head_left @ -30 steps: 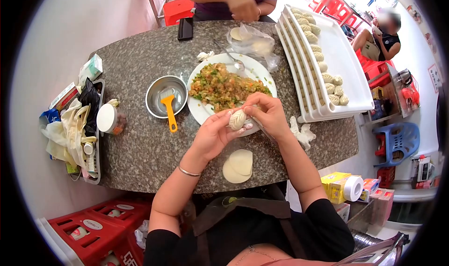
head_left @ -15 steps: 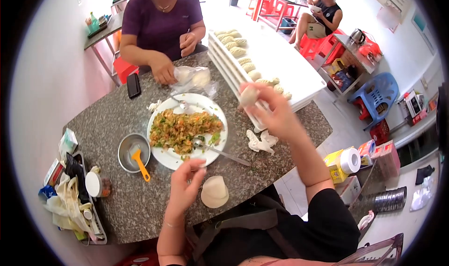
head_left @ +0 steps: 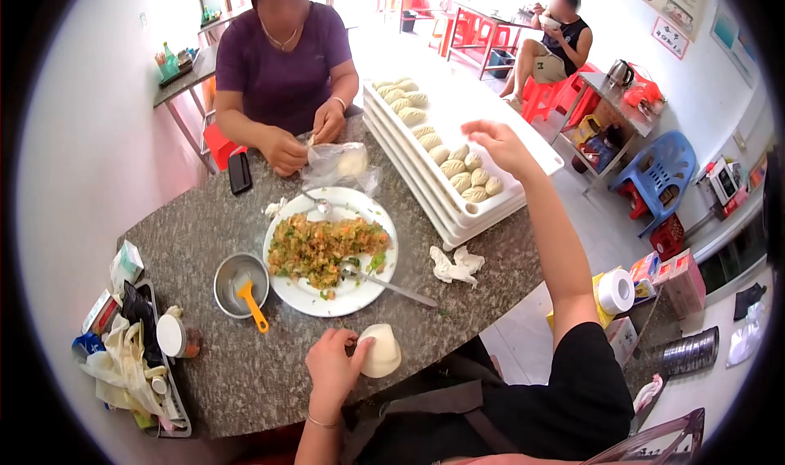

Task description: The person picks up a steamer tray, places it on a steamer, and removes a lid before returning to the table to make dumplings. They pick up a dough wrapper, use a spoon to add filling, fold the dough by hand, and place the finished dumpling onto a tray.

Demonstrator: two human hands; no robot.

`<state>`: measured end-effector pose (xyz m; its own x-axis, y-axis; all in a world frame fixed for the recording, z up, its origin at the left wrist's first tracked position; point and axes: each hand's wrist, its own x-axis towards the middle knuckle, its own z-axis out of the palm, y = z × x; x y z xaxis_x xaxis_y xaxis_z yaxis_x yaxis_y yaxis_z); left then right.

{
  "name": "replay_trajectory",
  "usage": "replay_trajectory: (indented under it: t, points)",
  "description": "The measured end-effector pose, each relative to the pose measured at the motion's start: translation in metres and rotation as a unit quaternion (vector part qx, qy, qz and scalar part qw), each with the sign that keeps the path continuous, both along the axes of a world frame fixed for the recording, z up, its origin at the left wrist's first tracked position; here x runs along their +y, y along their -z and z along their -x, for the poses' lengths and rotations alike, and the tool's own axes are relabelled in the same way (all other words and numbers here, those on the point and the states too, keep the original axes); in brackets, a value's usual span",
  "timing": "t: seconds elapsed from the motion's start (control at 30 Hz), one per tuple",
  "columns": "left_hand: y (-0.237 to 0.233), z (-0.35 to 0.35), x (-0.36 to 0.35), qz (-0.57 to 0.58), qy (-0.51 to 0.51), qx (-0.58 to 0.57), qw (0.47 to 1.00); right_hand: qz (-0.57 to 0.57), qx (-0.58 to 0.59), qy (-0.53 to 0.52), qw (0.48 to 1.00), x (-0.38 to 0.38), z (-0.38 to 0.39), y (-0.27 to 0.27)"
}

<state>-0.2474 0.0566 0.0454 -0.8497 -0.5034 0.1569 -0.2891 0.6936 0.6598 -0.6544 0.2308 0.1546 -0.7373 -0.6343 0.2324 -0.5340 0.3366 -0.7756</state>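
Note:
My left hand [head_left: 335, 367] is at the front edge of the stone table, thumb and fingers closed on the edge of the round dough wrappers [head_left: 381, 352]. Above the white stacked trays [head_left: 511, 202] my right hand [head_left: 500, 144] is raised with its fingers apart and nothing in them. Pleated dumplings [head_left: 452, 168] lie in rows in the top tray. A white plate [head_left: 327, 308] holds chopped filling [head_left: 323, 248] and a metal spoon [head_left: 392, 287], its handle over the rim. Left of it stands a metal bowl [head_left: 231, 278] with an orange-handled tool [head_left: 255, 308].
Across the table a person [head_left: 286, 64] handles something small beside a plastic bag [head_left: 347, 164]. A phone [head_left: 239, 173], crumpled tissue [head_left: 456, 265], a jar [head_left: 173, 336] and a cluttered basket [head_left: 176, 408] are on the table. Another person [head_left: 564, 48] sits farther back.
The dumpling in my right hand has been let go, and that hand has moved up and right. My left hand has come down onto the wrappers. The person opposite has brought both hands together.

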Motion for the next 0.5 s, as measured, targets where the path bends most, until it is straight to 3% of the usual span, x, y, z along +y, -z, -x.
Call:
replay_trajectory:
  t: [0.03, 0.1, 0.17, 0.23, 0.3, 0.37, 0.43, 0.5]
  points:
    - [-0.004, 0.0, -0.001, 0.013, 0.005, -0.036, 0.999, 0.04, 0.085, 0.037, 0.995, -0.004, -0.017, -0.003]
    - [0.001, 0.0, -0.002, -0.006, 0.012, -0.057, 0.998, 0.14, 0.08, 0.012, 0.987, -0.011, -0.066, -0.014]
    - [0.001, 0.001, -0.004, -0.065, 0.016, -0.037, 0.997, 0.08, 0.025, -0.017, 0.996, -0.014, -0.127, -0.019]
    - [0.001, 0.003, -0.003, -0.08, 0.019, 0.034, 0.996, 0.009, 0.034, -0.141, 0.989, -0.018, -0.17, 0.0]
    - [0.006, 0.002, -0.003, -0.082, 0.02, 0.067, 0.994, -0.066, 0.032, -0.195, 0.978, -0.022, -0.194, 0.033]
    - [0.003, 0.002, 0.001, -0.243, -0.012, 0.077, 0.967, -0.088, 0.056, -0.188, 0.977, -0.029, -0.207, 0.07]
    - [0.004, 0.002, 0.0, -0.24, -0.031, 0.079, 0.967, -0.145, 0.033, -0.143, 0.979, -0.034, -0.214, 0.1]
    - [0.002, 0.002, -0.003, 0.035, -0.021, 0.038, 0.998, -0.133, 0.041, -0.147, 0.979, -0.039, -0.22, 0.113]
